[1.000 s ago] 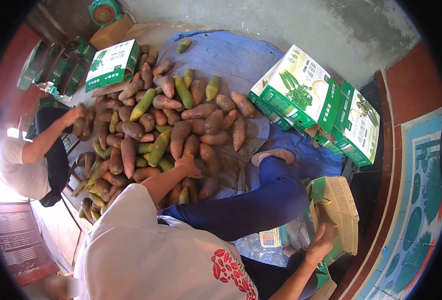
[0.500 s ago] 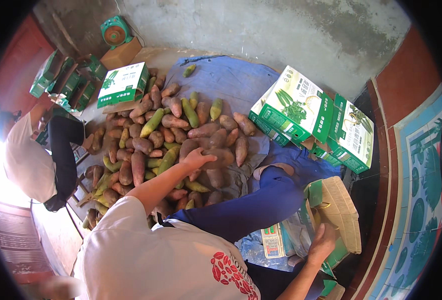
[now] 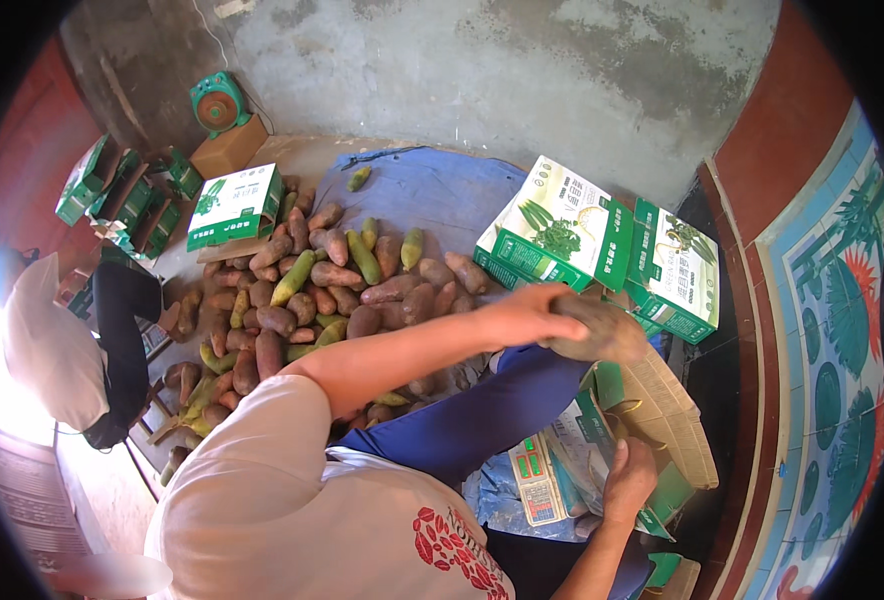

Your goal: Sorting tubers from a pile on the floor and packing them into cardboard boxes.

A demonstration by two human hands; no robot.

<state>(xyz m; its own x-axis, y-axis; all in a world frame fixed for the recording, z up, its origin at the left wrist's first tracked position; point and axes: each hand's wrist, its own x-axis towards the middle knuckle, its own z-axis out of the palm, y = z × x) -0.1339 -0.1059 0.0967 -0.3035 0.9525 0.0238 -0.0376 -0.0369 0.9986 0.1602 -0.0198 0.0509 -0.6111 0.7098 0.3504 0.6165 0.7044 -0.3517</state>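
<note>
A dusty brown, oblong tuber [image 3: 602, 332] sits in the left hand [image 3: 537, 315], raised above the open top of a green-and-white cardboard box [image 3: 662, 420] that stands beside the person's blue-trousered leg [image 3: 482, 420]. The tuber pokes out past the fingertips towards the right, its near end buried in the palm. The left fingers [image 3: 562, 305] curl over its upper side in a firm wrap, closed round it about as far as its girth allows; the thumb is hidden beneath.

The right hand [image 3: 630, 480] rests on the box's near edge, fingers bent over the cardboard flap and clasping it, just beside a small weighing scale with a green-lit panel [image 3: 534, 490].

Behind the outstretched arm a heap of brown and green tubers [image 3: 312, 290] lies on a blue sheet [image 3: 432, 190] spread over the floor. Two closed green-and-white cartons [image 3: 602, 240] stand to the right of the heap, well apart from another person in a white shirt [image 3: 47, 340] crouching at its left edge.
</note>
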